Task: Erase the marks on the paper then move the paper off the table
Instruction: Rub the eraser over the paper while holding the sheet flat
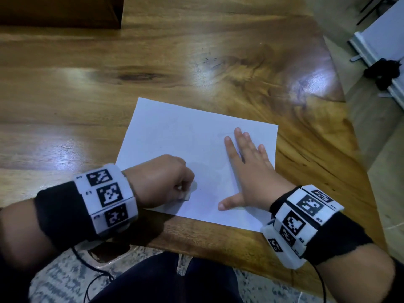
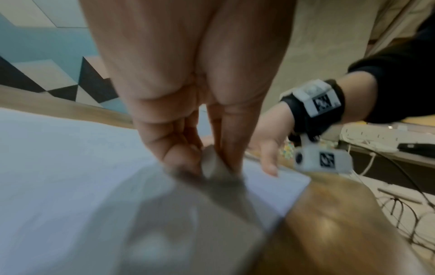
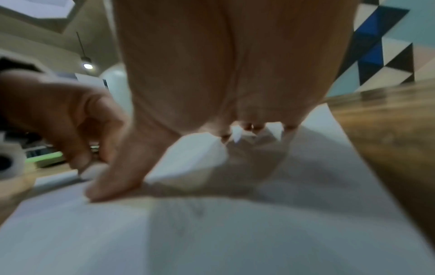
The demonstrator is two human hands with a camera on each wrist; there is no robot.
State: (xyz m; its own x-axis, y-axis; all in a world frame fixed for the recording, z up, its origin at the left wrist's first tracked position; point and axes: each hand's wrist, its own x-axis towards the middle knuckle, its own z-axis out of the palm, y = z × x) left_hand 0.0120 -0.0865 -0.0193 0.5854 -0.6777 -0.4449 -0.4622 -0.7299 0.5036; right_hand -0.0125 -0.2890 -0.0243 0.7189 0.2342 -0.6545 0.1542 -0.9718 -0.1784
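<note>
A white sheet of paper (image 1: 185, 141) lies on the wooden table (image 1: 87, 95) near its front edge; only faint marks show on it. My left hand (image 1: 172, 182) is curled over the paper's near left part and pinches a small white eraser (image 1: 189, 194) against the sheet. In the left wrist view the eraser (image 2: 210, 163) sits between thumb and fingers, touching the paper (image 2: 58, 167). My right hand (image 1: 244, 169) lies flat on the paper's right part, fingers spread, pressing it down. In the right wrist view the right hand's thumb rests on the paper (image 3: 212, 232).
The table's rounded corner (image 1: 341, 99) is at the right, with floor beyond. A white frame with a black object (image 1: 384, 73) stands at the far right. My dark-trousered legs (image 1: 170, 285) are below the front edge.
</note>
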